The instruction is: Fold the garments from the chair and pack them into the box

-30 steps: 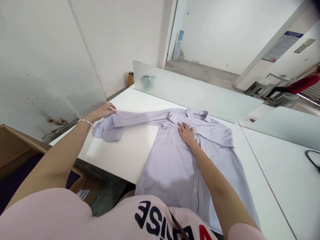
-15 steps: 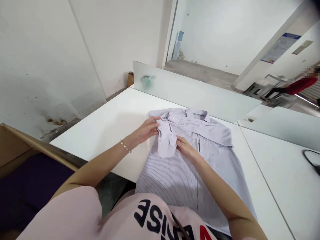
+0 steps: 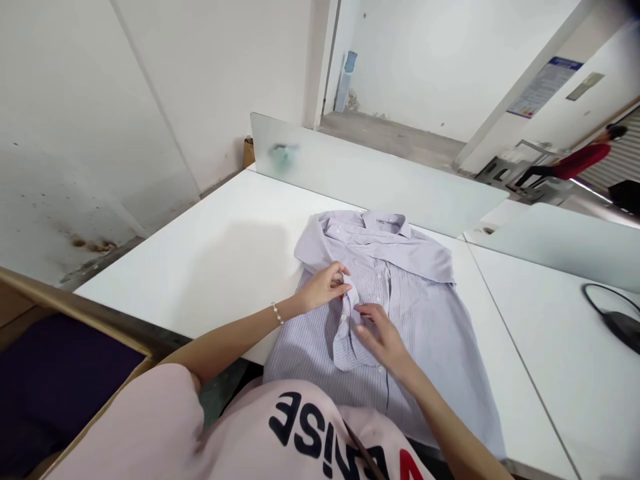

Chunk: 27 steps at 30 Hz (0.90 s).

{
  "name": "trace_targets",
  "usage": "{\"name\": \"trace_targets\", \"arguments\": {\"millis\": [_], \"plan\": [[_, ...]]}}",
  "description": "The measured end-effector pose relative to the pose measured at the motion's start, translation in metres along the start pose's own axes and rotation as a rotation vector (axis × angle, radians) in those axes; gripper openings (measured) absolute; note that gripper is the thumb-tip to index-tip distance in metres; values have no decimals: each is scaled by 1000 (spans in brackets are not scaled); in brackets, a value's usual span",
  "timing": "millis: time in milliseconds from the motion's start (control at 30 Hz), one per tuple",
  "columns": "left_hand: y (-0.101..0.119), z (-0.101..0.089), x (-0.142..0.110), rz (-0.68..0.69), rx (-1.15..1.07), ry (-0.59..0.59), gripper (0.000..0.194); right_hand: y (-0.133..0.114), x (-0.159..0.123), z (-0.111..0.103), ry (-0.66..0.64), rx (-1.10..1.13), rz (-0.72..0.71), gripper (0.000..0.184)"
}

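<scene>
A lilac pinstriped button-up shirt (image 3: 417, 300) lies face up and flat on a white table (image 3: 200, 267), collar away from me. One of its sleeves (image 3: 345, 337) is folded across the front, with the cuff hanging low near the buttons. My left hand (image 3: 325, 287) pinches this sleeve high up, near the shoulder fold. My right hand (image 3: 383, 337) rests just to the right of the cuff, fingers spread, touching the shirt and holding nothing.
A frosted divider panel (image 3: 370, 173) stands along the table's far edge. An open cardboard box (image 3: 60, 373) with dark purple cloth sits at lower left. A black cable (image 3: 613, 317) lies on the adjoining table at right. A person in red (image 3: 585, 161) is far off at right.
The folded sleeve has slid down the shirt front, its cuff now lower and closer to me. Both hands have moved toward me, and my right hand has opened its fingers.
</scene>
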State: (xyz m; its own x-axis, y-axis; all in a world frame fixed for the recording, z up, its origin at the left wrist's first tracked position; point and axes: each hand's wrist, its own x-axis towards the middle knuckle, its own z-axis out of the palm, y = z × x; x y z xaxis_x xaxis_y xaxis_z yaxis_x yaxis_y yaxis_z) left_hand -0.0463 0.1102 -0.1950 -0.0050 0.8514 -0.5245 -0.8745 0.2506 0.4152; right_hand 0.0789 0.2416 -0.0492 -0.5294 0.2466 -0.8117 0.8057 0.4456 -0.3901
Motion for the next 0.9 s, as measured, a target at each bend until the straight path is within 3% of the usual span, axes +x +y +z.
{"name": "trace_targets", "arguments": {"millis": [100,200,300,367,500,600,700,900], "plan": [[5,7,9,-23,-18,-86,25,-9,-7,25,-46,-216,-84,57],[13,-8,22,34,273,-74,22,-9,-12,35,-64,-394,-111,65],[18,-45,46,182,737,79,33,-10,-19,32,-127,-431,-160,70],[18,-75,65,249,1029,117,43,-15,-26,29,-171,-442,-178,77],[11,-126,94,235,1381,20,48,-19,-37,27,-227,-459,-170,89],[3,-149,108,184,1518,-24,40,-15,-42,24,-207,-449,-162,80],[0,-161,120,121,1580,-41,36,-13,-46,19,-200,-437,-189,71],[4,-159,136,45,1593,-91,47,-12,-51,18,-235,-560,-278,82]]}}
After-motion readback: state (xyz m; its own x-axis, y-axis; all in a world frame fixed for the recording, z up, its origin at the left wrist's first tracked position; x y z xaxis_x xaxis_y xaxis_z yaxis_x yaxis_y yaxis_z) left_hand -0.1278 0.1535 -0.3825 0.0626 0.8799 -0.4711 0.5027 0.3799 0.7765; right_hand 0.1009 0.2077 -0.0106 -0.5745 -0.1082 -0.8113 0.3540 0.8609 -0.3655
